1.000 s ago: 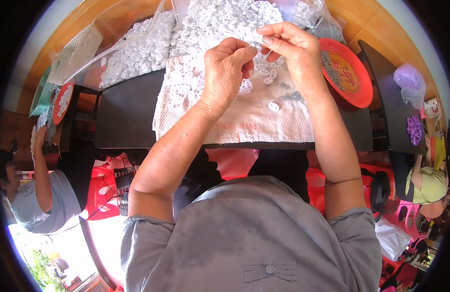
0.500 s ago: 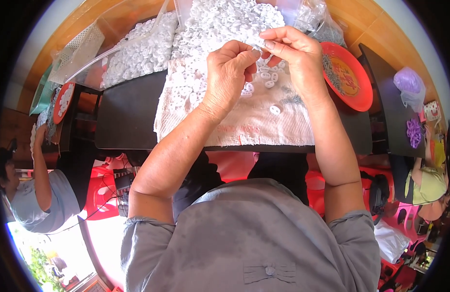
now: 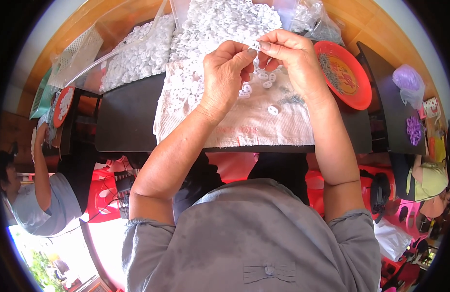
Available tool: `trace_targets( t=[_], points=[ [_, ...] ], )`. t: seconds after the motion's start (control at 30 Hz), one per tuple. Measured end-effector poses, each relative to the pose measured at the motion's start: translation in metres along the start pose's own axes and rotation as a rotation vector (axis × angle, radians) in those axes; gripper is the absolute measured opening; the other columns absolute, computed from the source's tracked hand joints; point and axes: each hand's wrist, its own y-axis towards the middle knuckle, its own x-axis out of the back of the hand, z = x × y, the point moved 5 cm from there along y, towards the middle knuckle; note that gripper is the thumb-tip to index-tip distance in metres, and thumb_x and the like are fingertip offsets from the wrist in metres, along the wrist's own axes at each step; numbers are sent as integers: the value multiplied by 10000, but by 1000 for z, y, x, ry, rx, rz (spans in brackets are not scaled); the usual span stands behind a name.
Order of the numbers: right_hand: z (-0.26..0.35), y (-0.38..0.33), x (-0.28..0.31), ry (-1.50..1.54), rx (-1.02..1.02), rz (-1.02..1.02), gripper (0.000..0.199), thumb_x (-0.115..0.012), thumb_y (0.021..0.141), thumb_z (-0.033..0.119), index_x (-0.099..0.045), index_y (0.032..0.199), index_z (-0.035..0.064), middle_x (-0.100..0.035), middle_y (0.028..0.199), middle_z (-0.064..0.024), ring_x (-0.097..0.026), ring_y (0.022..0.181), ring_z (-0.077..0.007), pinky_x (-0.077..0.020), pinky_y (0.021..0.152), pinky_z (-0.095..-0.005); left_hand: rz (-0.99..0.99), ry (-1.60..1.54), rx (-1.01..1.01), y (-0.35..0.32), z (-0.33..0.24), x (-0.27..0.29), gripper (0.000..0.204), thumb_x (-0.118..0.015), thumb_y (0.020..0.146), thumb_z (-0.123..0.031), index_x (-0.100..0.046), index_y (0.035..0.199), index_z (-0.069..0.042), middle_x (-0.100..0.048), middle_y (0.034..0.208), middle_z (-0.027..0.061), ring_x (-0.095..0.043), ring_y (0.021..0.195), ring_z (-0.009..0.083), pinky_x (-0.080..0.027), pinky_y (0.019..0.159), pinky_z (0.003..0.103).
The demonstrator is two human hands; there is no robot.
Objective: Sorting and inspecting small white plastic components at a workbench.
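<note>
My left hand (image 3: pixel 226 73) and my right hand (image 3: pixel 289 57) meet above a white cloth (image 3: pixel 244 121) spread on a dark table (image 3: pixel 125 119). Between their fingertips they pinch one small white plastic ring piece (image 3: pixel 254 45). Below the hands a few loose white ring pieces (image 3: pixel 272 110) lie on the cloth. A large heap of the same white pieces (image 3: pixel 220 22) covers the cloth's far end. A small cluster of thin metal parts (image 3: pixel 292 100) rests on the cloth under my right wrist.
A clear bag of white pieces (image 3: pixel 137 53) lies at the left of the heap. A red plate (image 3: pixel 349 78) holding metal bits sits at the right. One person (image 3: pixel 37 194) sits at the left by a red dish (image 3: pixel 63 104), another person (image 3: pixel 429 182) at the right.
Both hands have stayed together over the cloth, shifting slightly; the fingers keep working the small white piece between them.
</note>
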Motion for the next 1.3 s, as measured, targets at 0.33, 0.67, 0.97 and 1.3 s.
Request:
trace_targets(
  t=[0.33, 0.67, 0.97, 1.3],
  points=[
    [-4, 1, 3, -1, -50, 62, 220, -588, 907, 178, -646, 989, -18, -634, 797, -43, -612, 698, -120, -474, 613, -243, 16, -19, 24, 0, 1, -2, 161, -722, 856, -129, -620, 881, -6, -585, 653, 17, -483, 508, 58, -344, 425, 191],
    [-2, -1, 6, 70, -67, 103, 227, -586, 918, 196, -644, 971, -17, -621, 769, -33, -599, 658, -101, -472, 572, -210, 51, -37, -109, -3, -6, -6, 211, -769, 792, -39, -604, 920, -11, -626, 717, 25, -536, 597, 54, -413, 504, 190],
    [0, -4, 2, 100, -142, 226, 237, -558, 946, 224, -621, 897, 0, -600, 707, -23, -592, 573, -106, -454, 522, -191, 122, -20, -184, -3, -8, -3, 280, -763, 762, 42, -626, 1002, -8, -665, 792, 33, -594, 708, 62, -475, 607, 198],
    [-1, -6, -1, 144, -166, 275, 264, -543, 963, 247, -610, 871, 9, -583, 688, -18, -585, 555, -106, -433, 500, -187, 181, -41, -204, -7, -15, -8, 264, -718, 797, 62, -598, 1030, 33, -675, 864, 100, -664, 799, 139, -564, 732, 270]
  ],
)
